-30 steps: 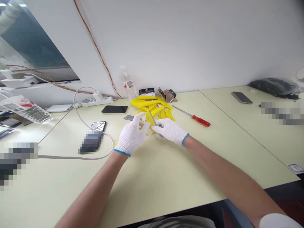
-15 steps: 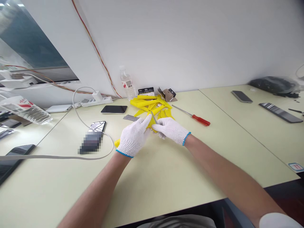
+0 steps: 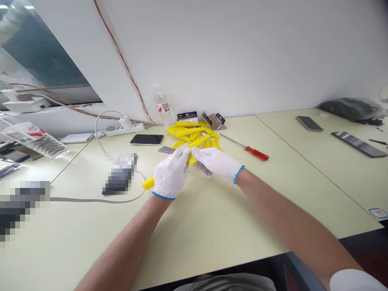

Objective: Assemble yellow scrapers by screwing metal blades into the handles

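- left fingers [image 3: 181, 157] wrapped round a yellow scraper [image 3: 148, 183], right fingers [image 3: 198, 153] pinching its far end
- far water bottle [image 3: 166, 118]: red-and-white label [image 3: 163, 107], print too tiny to read

The left hand [image 3: 171, 171] is covered by a white glove of ribbed, knitted fabric, and a matching white knitted glove is worn on the right hand [image 3: 216, 161]. Each glove is finished at the wrist with a narrow, bright blue stitched edge: the left blue edge [image 3: 163, 196] and the right blue edge [image 3: 239, 174] are both seen as thin bands against the white knit. Both forearms are left bare above the gloves. Higher on the right arm, the rounded end of a plain white cloth sleeve [image 3: 353, 281] is shown. Softly creased, light grey cloth [image 3: 227, 283] is seen at the lap.
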Demonstrator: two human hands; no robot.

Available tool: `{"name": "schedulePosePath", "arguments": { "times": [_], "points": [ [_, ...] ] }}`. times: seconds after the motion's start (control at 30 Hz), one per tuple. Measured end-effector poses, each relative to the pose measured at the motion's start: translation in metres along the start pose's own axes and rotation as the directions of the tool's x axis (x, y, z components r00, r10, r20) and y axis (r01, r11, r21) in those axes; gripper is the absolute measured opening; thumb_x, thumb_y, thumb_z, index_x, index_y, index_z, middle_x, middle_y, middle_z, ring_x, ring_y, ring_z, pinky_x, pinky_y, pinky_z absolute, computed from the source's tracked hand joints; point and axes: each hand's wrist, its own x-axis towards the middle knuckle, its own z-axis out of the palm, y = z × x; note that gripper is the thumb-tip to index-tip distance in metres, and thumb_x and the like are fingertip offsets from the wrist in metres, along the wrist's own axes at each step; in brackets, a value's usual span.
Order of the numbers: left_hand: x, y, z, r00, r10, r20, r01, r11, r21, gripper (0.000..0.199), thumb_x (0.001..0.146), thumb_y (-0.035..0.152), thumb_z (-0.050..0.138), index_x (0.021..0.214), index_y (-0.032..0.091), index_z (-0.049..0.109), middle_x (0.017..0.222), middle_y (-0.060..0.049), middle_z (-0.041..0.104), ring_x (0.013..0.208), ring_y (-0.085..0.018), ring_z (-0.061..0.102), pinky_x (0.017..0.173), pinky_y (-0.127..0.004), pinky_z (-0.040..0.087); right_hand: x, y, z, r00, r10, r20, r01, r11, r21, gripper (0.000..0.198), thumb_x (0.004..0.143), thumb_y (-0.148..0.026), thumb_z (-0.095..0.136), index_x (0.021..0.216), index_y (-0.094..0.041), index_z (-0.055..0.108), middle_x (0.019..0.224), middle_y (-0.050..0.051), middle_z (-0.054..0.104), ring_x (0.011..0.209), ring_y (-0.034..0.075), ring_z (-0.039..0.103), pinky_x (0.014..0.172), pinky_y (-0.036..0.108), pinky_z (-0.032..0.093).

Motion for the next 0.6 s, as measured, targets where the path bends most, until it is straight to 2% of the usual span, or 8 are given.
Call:
{"name": "schedulePosePath", "arguments": {
  "times": [0.07,0.13,0.17,0.23,0.3,0.37,0.47,0.6],
  "points": [
    [0.003,-0.003,-0.003,0.998,-0.054,-0.027,0.052,0.996,-0.072,0.048,0.103,0.031,0.046,0.149,0.035,0.06,0.119,-0.007,0.072,0.092,-0.022,0.069,0.07,-0.031,0.045,0.005,0.004,-0.01,0.99,-0.032,-0.136,0.006,0.982,-0.186,0.048,0.105,-0.059,0.047,0.09,-0.015,0.063,0.087,0.008,0.068,0.066,0.014,0.059,0.059,0.026,0.045],
    [0.007,-0.007,-0.008,0.992,-0.114,-0.046,0.101,0.97,-0.221,0.043,0.104,0.034,0.046,0.142,0.035,0.065,0.12,-0.006,0.072,0.096,-0.022,0.069,0.072,-0.031,0.045,0.012,0.009,-0.019,0.956,-0.095,-0.278,-0.049,0.882,-0.469,0.038,0.104,-0.046,0.051,0.086,-0.015,0.064,0.085,0.009,0.067,0.072,0.016,0.058,0.063,0.028,0.04],
    [0.009,-0.009,-0.01,0.989,-0.145,-0.035,0.127,0.944,-0.305,0.039,0.104,0.037,0.047,0.136,0.033,0.07,0.117,-0.006,0.072,0.097,-0.022,0.068,0.074,-0.03,0.046,0.015,0.012,-0.023,0.948,-0.127,-0.291,-0.074,0.803,-0.591,0.031,0.101,-0.039,0.054,0.085,-0.014,0.065,0.085,0.01,0.067,0.074,0.017,0.058,0.065,0.029,0.038],
    [0.013,-0.015,-0.014,0.98,-0.198,0.028,0.19,0.881,-0.432,0.034,0.103,0.041,0.05,0.114,0.025,0.078,0.105,-0.008,0.073,0.094,-0.023,0.067,0.074,-0.03,0.045,0.022,0.018,-0.027,0.966,-0.149,-0.209,-0.056,0.671,-0.74,0.019,0.097,-0.027,0.059,0.089,-0.015,0.071,0.092,0.01,0.07,0.081,0.019,0.059,0.07,0.03,0.037],
    [0.016,-0.02,-0.015,0.971,-0.224,0.083,0.236,0.846,-0.477,0.035,0.101,0.042,0.053,0.093,0.019,0.077,0.09,-0.008,0.071,0.086,-0.022,0.066,0.069,-0.03,0.044,0.029,0.023,-0.026,0.984,-0.149,-0.101,0.011,0.61,-0.793,0.017,0.095,-0.023,0.061,0.098,-0.016,0.076,0.103,0.01,0.072,0.089,0.021,0.062,0.074,0.03,0.039],
    [0.017,-0.023,-0.016,0.965,-0.231,0.122,0.261,0.833,-0.489,0.035,0.101,0.043,0.057,0.086,0.016,0.074,0.081,-0.006,0.068,0.078,-0.019,0.064,0.065,-0.029,0.045,0.035,0.027,-0.022,0.985,-0.163,-0.055,0.053,0.591,-0.805,0.019,0.094,-0.023,0.062,0.101,-0.018,0.079,0.109,0.009,0.073,0.094,0.022,0.063,0.076,0.031,0.039],
    [0.015,-0.025,-0.016,0.954,-0.239,0.182,0.3,0.805,-0.512,0.034,0.101,0.045,0.062,0.097,0.013,0.071,0.088,-0.004,0.068,0.077,-0.015,0.064,0.067,-0.027,0.053,0.044,0.031,-0.017,0.985,-0.172,-0.03,0.078,0.586,-0.807,0.018,0.094,-0.024,0.064,0.099,-0.02,0.081,0.11,0.008,0.074,0.094,0.022,0.064,0.075,0.031,0.039],
    [0.013,-0.025,-0.019,0.936,-0.256,0.242,0.349,0.766,-0.54,0.034,0.101,0.042,0.064,0.117,0.013,0.069,0.11,-0.007,0.07,0.093,-0.019,0.069,0.079,-0.034,0.061,0.052,0.034,-0.015,0.985,-0.172,-0.011,0.092,0.58,-0.81,0.019,0.094,-0.027,0.065,0.1,-0.02,0.082,0.11,0.009,0.074,0.095,0.022,0.065,0.075,0.03,0.041]
  ]
}}
